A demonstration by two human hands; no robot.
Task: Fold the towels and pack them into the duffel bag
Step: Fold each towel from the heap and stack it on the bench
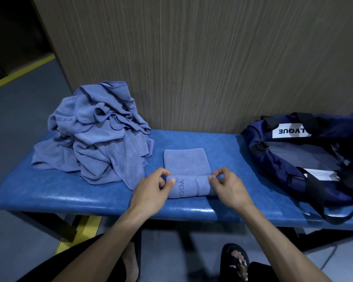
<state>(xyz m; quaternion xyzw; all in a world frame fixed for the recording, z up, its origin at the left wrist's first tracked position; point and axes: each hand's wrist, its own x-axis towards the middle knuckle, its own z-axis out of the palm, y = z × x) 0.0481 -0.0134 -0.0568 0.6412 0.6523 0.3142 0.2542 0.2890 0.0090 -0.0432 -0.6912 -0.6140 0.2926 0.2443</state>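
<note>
Blue padded bench (49,192) carries the towel (186,176) at centre, left hand (153,190) and right hand (228,188) pinching its rolled near end: rolling step underway, so next roll onward, then transfer to duffel bag (306,159) at right

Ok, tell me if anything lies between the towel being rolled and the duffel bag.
Nothing visible does. The rolled towel, held at its ends by the left hand and right hand, has only bare blue bench between it and the open duffel bag. The towel pile sits on the opposite side.
</note>
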